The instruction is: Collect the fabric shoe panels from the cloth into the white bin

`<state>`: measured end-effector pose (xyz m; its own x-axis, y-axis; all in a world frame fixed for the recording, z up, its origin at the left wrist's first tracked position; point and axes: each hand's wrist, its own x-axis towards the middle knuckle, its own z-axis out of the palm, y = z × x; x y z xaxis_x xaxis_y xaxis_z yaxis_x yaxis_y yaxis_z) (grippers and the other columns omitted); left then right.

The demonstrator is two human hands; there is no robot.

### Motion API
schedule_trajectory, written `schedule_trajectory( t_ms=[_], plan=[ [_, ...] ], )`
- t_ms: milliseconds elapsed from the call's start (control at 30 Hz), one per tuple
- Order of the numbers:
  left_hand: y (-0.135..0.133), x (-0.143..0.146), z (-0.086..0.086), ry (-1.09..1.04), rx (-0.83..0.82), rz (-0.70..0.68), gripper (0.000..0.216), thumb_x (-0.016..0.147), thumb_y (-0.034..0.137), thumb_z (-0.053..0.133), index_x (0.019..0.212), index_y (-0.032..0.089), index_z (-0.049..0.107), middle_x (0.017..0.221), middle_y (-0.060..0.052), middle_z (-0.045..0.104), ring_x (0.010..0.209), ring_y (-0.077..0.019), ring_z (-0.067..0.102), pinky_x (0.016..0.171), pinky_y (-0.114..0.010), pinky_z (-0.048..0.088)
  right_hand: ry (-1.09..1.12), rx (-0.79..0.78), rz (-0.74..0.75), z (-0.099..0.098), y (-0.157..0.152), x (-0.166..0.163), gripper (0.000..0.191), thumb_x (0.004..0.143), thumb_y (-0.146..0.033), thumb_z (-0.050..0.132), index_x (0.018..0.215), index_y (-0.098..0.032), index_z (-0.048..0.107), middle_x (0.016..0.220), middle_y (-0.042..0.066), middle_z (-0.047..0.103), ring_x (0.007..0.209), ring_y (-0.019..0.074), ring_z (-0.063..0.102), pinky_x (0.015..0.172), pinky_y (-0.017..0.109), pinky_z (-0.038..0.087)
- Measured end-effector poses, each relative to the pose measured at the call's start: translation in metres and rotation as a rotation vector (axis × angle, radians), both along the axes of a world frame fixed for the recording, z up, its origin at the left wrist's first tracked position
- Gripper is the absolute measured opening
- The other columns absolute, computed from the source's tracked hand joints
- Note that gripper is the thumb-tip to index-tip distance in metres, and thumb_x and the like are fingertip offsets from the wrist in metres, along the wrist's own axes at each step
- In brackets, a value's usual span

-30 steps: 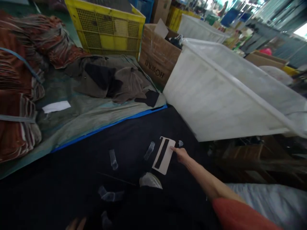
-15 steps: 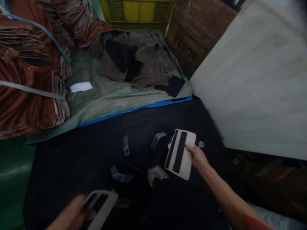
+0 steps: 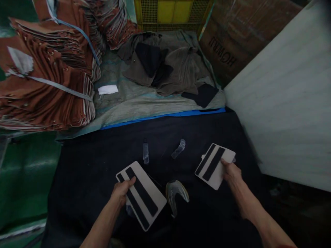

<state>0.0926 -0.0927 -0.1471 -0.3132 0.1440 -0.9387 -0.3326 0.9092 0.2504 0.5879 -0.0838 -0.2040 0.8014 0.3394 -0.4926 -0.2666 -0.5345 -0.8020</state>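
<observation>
I am looking down at a black cloth (image 3: 85,168) where my left hand (image 3: 121,191) is gripping the near edge of a white card with two black stripes (image 3: 141,194), fingers closed over it. My right hand (image 3: 231,172) is clamping a second striped white card (image 3: 213,165) by its near corner. Between the cards a curved clear plastic piece (image 3: 177,194) is lying on the cloth, and beyond it sit two small clear plastic bits (image 3: 146,153).

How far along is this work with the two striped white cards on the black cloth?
Both cards are picked up: the left hand holds the larger striped card, the right hand the smaller striped card, each grip at a card's edge. Still lying loose on the black cloth are two clear clips and a curved clear piece.
</observation>
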Motion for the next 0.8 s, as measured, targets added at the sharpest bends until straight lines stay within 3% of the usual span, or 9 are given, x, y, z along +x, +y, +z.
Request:
schedule_trajectory(
  t_ms=[133,267,333,400,467,567,700,800],
  plan=[
    [0.006,0.003,0.004,-0.065,0.096,0.096,0.029,0.065,0.010,0.081,0.091,0.007,0.067,0.077,-0.012,0.075,0.073,-0.0302,0.073,0.072,-0.047,0.064,0.093,0.075,-0.003,0.009,0.024,-0.015,0.045,0.047,-0.021,0.080,0.090,-0.016,0.069,0.089,0.007,0.072,0.081,0.0255,0.069,0.077,0.040,0.063],
    [0.030,-0.027,0.040,-0.124,0.279,0.137,0.028,0.068,0.006,0.076,0.094,0.008,0.068,0.084,-0.012,0.076,0.075,-0.0284,0.073,0.070,-0.043,0.065,0.247,0.115,0.270,0.050,0.048,-0.029,0.049,0.048,-0.020,0.086,0.094,-0.015,0.070,0.081,0.006,0.073,0.068,0.0210,0.067,0.064,0.032,0.061],
    [0.047,-0.046,0.056,-0.163,0.364,0.089,0.032,0.065,0.005,0.078,0.095,0.008,0.068,0.084,-0.012,0.076,0.073,-0.0282,0.073,0.067,-0.041,0.064,0.323,0.107,0.429,0.072,0.058,-0.043,0.052,0.051,-0.023,0.088,0.099,-0.015,0.070,0.084,0.007,0.074,0.069,0.0217,0.068,0.064,0.033,0.060],
    [0.065,-0.055,0.062,-0.248,0.433,0.057,0.037,0.061,0.006,0.082,0.096,0.009,0.068,0.083,-0.011,0.076,0.071,-0.0270,0.073,0.066,-0.040,0.064,0.457,0.157,0.512,0.084,0.066,-0.064,0.055,0.055,-0.026,0.089,0.105,-0.018,0.069,0.090,0.007,0.075,0.075,0.0223,0.070,0.070,0.035,0.061],
    [0.082,-0.046,0.052,-0.355,0.458,0.049,0.039,0.058,0.010,0.085,0.094,0.010,0.068,0.080,-0.009,0.076,0.069,-0.0250,0.072,0.068,-0.037,0.063,0.575,0.211,0.529,0.083,0.070,-0.093,0.055,0.056,-0.028,0.089,0.106,-0.019,0.068,0.092,0.006,0.075,0.076,0.0212,0.070,0.073,0.035,0.060],
    [0.095,-0.001,0.021,-0.447,0.444,0.015,0.042,0.054,0.018,0.089,0.090,0.008,0.069,0.079,-0.010,0.076,0.071,-0.0253,0.072,0.073,-0.038,0.062,0.650,0.175,0.582,0.060,0.073,-0.139,0.053,0.053,-0.026,0.089,0.100,-0.016,0.069,0.089,0.006,0.075,0.074,0.0196,0.068,0.070,0.031,0.057],
    [0.087,0.063,-0.015,-0.499,0.437,-0.041,0.053,0.044,0.013,0.091,0.092,0.004,0.070,0.084,-0.017,0.076,0.077,-0.0319,0.072,0.082,-0.048,0.059,0.664,0.176,0.680,0.031,0.075,-0.191,0.053,0.057,-0.030,0.086,0.105,-0.014,0.068,0.091,0.008,0.075,0.078,0.0225,0.069,0.072,0.032,0.055],
    [0.073,0.079,-0.021,-0.565,0.421,-0.035,0.050,0.045,0.014,0.089,0.091,0.005,0.071,0.081,-0.017,0.076,0.079,-0.0343,0.072,0.088,-0.053,0.055,0.657,0.144,0.731,0.032,0.073,-0.221,0.058,0.060,-0.032,0.084,0.111,-0.014,0.066,0.090,0.009,0.075,0.079,0.0262,0.070,0.072,0.036,0.056]
  ],
)
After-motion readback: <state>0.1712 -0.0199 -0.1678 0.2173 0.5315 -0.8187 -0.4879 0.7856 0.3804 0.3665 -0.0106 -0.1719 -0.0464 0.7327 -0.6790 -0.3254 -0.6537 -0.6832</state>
